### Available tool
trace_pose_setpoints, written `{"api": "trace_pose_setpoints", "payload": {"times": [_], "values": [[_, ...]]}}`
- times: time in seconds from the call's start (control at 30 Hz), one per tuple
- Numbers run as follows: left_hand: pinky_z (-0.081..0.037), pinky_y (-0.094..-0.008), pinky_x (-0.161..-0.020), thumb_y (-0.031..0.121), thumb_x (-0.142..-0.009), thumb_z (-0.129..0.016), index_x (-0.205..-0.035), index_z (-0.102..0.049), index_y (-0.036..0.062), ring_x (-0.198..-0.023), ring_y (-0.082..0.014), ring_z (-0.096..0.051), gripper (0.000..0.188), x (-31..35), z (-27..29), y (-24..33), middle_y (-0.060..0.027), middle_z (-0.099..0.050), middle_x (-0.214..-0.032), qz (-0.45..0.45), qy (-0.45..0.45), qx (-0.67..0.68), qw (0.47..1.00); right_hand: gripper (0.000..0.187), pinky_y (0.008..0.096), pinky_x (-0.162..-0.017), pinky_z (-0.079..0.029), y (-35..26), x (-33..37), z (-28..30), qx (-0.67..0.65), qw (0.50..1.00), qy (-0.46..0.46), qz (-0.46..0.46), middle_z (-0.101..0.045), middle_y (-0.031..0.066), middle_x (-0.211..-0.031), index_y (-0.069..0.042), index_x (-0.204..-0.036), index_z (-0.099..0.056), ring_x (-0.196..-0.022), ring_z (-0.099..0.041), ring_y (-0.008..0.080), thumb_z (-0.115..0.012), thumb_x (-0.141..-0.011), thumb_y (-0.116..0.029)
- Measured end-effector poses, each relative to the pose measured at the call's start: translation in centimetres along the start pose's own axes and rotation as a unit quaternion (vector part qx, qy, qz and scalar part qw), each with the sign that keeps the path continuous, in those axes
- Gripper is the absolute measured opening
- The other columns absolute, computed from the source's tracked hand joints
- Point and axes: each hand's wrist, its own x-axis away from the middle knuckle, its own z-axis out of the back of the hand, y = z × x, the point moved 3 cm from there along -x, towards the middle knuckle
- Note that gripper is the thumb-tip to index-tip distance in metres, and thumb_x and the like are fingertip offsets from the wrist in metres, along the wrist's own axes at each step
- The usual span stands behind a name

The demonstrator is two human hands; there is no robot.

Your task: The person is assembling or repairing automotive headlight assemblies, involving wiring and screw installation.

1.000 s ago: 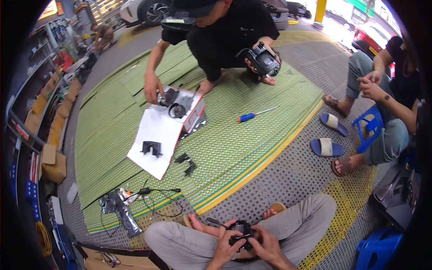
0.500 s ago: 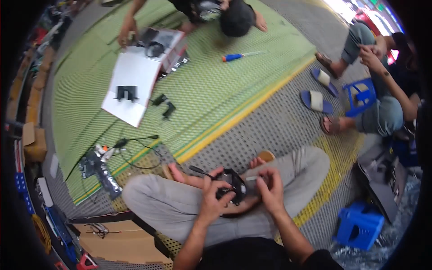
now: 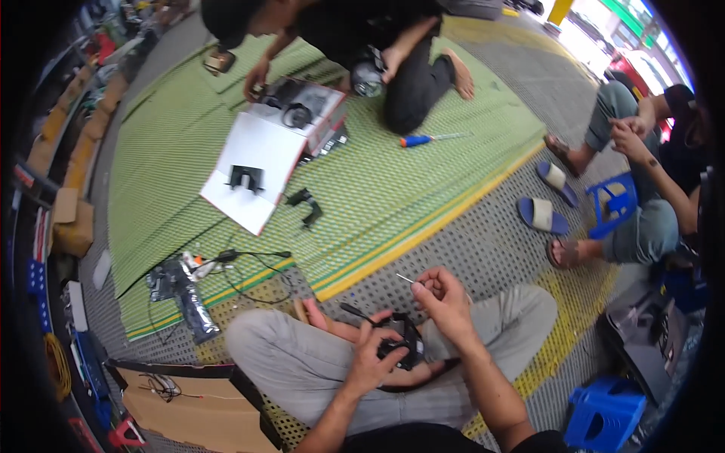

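Observation:
Over my lap, my left hand (image 3: 368, 359) is closed around a black device (image 3: 411, 340) with rounded openings and a short black cable end (image 3: 350, 308) sticking out to its left. Higher up and to the right, my right hand (image 3: 447, 300) pinches a thin metal rod (image 3: 405, 278) between thumb and fingers. The rod points up and left, apart from the device. Its other end is hidden in my fingers, so I cannot make out whether it has a handle.
On the green mat (image 3: 355, 219) lie a blue-handled screwdriver (image 3: 415, 141), an open box (image 3: 245, 147) with a black bracket (image 3: 246, 178) on its lid, and another bracket (image 3: 305, 208). A cable (image 3: 249, 255) and plastic bags (image 3: 185, 294) sit left. Two people work nearby, beyond slippers (image 3: 541, 215).
My right hand has lifted up and away from the device with the rod. My left hand keeps its hold. The far person has shifted, and the whole view has tilted up.

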Motion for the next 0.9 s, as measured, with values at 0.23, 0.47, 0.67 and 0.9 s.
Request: {"api": "trace_pose_setpoints", "payload": {"times": [0.23, 0.47, 0.67, 0.9], "values": [[-0.041, -0.0448, -0.111, 0.016, -0.085, -0.084, -0.108, -0.066, 0.0082, -0.136, -0.0355, -0.048, 0.030, 0.2, -0.7, -1.0, -0.0193, -0.049, -0.146, -0.009, 0.005, 0.061, 0.998, 0.046, 0.0408, -0.069, -0.055, -4.7, -11.9, -5.2, 0.287, 0.953, 0.011, 0.097, -0.069, 0.0143, -0.085, 0.002, -0.108, -0.068, -0.075, -0.070, 0.0252, -0.079, -0.088, -0.038], [-0.041, -0.0445, -0.111, 0.019, -0.087, -0.083, -0.111, -0.065, 0.0087, -0.135, -0.0350, -0.050, 0.032, 0.0, -0.5, -1.2, -0.0188, -0.049, -0.146, -0.031, 0.007, 0.045, 0.999, 0.056, 0.0357, -0.070, -0.056, -5.6, -10.6, -5.4, 0.243, 0.963, -0.019, 0.118, -0.072, 0.0136, -0.094, -0.002, -0.133, -0.063, -0.076, -0.069, 0.0202, -0.075, -0.093, -0.040], [-0.044, -0.0445, -0.109, 0.016, -0.088, -0.082, -0.110, -0.065, 0.0070, -0.132, -0.0364, -0.051, 0.030, -0.1, -0.2, -0.3, -0.0195, -0.049, -0.144, -0.002, 0.004, 0.073, 0.997, 0.051, 0.0426, -0.083, -0.057, -2.4, -3.1, 4.2, 0.492, 0.870, -0.031, 0.035, -0.073, 0.0154, -0.108, -0.006, -0.125, -0.068, -0.093, -0.072, 0.0321, -0.077, -0.087, -0.039], [-0.044, -0.0424, -0.108, 0.015, -0.087, -0.082, -0.108, -0.064, 0.0068, -0.131, -0.0343, -0.052, 0.028, -0.5, -0.1, 0.2, -0.0197, -0.049, -0.146, 0.001, 0.001, 0.052, 0.999, 0.050, 0.0436, -0.089, -0.055, -2.0, -0.6, 7.8, 0.490, 0.870, -0.009, 0.047, -0.072, 0.0149, -0.110, -0.006, -0.127, -0.067, -0.102, -0.069, 0.0343, -0.073, -0.090, -0.039]]}}
